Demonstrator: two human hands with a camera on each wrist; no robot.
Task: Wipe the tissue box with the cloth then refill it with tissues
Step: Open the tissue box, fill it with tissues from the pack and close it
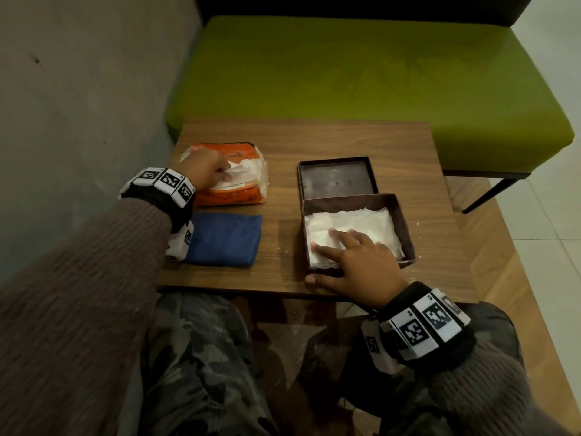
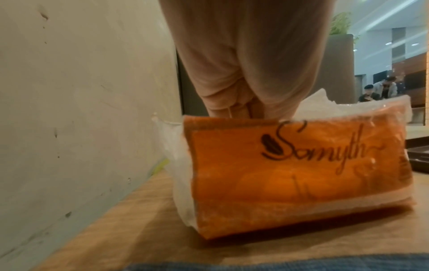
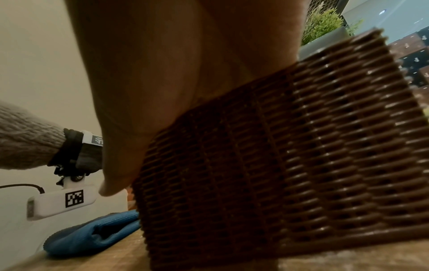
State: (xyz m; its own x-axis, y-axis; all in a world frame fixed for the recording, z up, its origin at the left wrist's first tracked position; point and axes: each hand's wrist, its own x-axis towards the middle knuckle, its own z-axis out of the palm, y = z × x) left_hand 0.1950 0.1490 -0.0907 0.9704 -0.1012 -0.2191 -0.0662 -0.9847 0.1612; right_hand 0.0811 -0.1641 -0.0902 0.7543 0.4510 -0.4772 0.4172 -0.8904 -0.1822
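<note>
**On the wooden table: refill under way**

Tissue box (image 1: 356, 229), open, part-filled; right hand (image 1: 352, 262) flat on tissues (image 1: 349, 225). Left hand (image 1: 204, 171) pinches sheets in orange pack (image 1: 226, 174). Risk: sheets tearing or the light pack lifting. Nearby: blue cloth (image 1: 223, 240), folded; lid (image 1: 338, 177) behind box, nothing obstructing.

Right hand (image 3: 176, 88) over brown woven-textured tissue box (image 3: 290, 155), close and blurred.

Palm fills upper frame, thumb down the box's left wall. Folded blue cloth (image 3: 92, 234) on wooden tabletop (image 3: 348, 260) at lower left; grey knit sleeve (image 3: 25, 135) with white tagged wrist camera (image 3: 60, 201) beyond; green plant (image 3: 325, 23) behind.
</note>
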